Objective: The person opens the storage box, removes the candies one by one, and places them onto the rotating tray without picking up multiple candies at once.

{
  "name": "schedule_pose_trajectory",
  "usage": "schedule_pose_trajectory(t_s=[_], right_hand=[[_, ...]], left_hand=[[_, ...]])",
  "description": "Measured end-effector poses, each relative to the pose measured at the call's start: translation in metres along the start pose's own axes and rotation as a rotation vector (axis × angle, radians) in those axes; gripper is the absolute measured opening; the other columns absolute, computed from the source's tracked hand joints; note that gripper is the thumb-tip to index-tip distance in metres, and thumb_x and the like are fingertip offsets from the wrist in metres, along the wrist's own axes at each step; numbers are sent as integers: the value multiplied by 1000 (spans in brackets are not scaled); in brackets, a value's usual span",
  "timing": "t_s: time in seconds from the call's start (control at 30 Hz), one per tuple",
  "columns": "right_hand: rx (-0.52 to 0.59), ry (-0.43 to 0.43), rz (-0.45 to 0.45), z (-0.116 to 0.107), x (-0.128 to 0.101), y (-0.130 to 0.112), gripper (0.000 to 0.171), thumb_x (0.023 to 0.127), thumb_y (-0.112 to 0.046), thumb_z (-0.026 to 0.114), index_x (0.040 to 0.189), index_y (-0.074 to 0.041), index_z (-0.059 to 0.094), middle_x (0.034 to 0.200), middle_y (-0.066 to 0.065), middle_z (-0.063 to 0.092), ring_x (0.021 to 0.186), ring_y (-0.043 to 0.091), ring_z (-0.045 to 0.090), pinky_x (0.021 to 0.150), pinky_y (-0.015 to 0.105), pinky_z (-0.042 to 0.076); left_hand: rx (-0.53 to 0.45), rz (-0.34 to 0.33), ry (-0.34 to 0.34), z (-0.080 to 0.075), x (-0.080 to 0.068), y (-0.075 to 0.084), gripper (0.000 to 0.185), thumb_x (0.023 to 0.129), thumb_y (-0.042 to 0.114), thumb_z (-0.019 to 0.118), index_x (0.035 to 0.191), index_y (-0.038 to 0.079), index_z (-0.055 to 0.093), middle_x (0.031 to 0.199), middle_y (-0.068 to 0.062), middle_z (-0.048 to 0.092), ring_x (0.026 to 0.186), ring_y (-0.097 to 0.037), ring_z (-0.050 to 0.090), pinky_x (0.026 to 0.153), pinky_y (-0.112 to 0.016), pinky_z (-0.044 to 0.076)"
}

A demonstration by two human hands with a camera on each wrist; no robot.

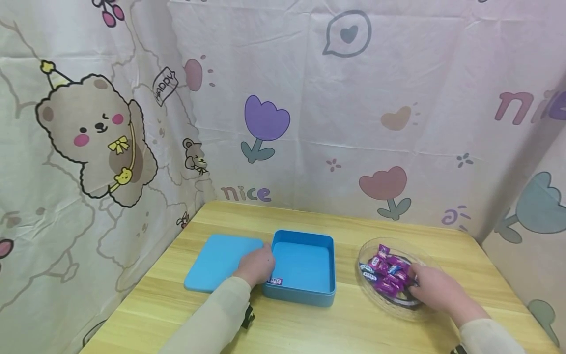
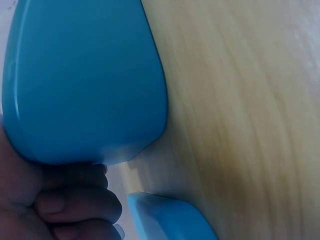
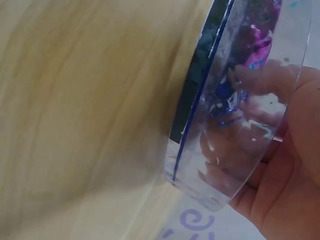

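Observation:
My left hand [image 1: 257,265] grips the left wall of an open blue box [image 1: 302,292], its fingers curled beside the outer side. In the left wrist view the curled fingers [image 2: 80,205] lie against the box wall [image 2: 90,85]. One small purple wrapped candy [image 1: 275,281] lies in the box's near left corner. Over to the right, my right hand [image 1: 435,287] reaches inside a clear plastic bowl [image 1: 389,309] of purple and blue wrapped candies [image 1: 386,285]. Through its clear side, the right wrist view shows a blue-wrapped candy [image 3: 225,95] between thumb and fingers.
A flat blue lid [image 1: 221,260] lies on the wooden table [image 1: 327,329], left of the box and close behind the left forearm. Printed curtains [image 1: 300,73] hang along the table's back and sides.

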State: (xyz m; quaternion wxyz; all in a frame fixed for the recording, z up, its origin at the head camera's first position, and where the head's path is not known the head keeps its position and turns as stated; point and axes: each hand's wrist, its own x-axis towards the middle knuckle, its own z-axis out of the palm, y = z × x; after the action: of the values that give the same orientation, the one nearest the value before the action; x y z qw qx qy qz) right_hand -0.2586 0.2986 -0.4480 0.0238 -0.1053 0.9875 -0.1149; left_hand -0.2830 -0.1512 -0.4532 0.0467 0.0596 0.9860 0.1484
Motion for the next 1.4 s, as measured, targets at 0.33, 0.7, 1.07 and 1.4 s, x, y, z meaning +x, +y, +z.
schedule_pose_trajectory(t_s=[0.33,0.7,1.07,1.4], right_hand=[[-49,85,-51,-9,-3,-19,25,87,-21,76,105,-7,66,89,2,63,82,22,61,72,51,55],[55,196,-289,-8,9,-93,13,88,-15,75,96,-22,66,82,-16,56,76,5,53,72,35,51],[134,109,-466,9,35,-171,19,91,-12,72,108,-20,70,97,-9,63,86,9,59,75,29,54],[36,-35,-469,28,61,-217,21,95,-25,71,117,-22,70,104,-3,67,91,12,60,79,35,56]], left_hand=[[-8,13,10,1,1,-2,51,105,14,42,149,-11,37,144,-22,54,95,-25,59,82,-46,57],[-29,-5,3,1,1,-2,51,105,15,44,149,-10,37,140,-22,56,87,-25,57,76,-43,57],[-53,-14,9,2,1,-3,51,106,17,42,149,-11,38,138,-22,57,88,-25,58,86,-50,56],[-55,-24,-3,3,3,-3,52,106,18,44,149,-10,37,137,-23,58,88,-25,58,89,-51,54]])
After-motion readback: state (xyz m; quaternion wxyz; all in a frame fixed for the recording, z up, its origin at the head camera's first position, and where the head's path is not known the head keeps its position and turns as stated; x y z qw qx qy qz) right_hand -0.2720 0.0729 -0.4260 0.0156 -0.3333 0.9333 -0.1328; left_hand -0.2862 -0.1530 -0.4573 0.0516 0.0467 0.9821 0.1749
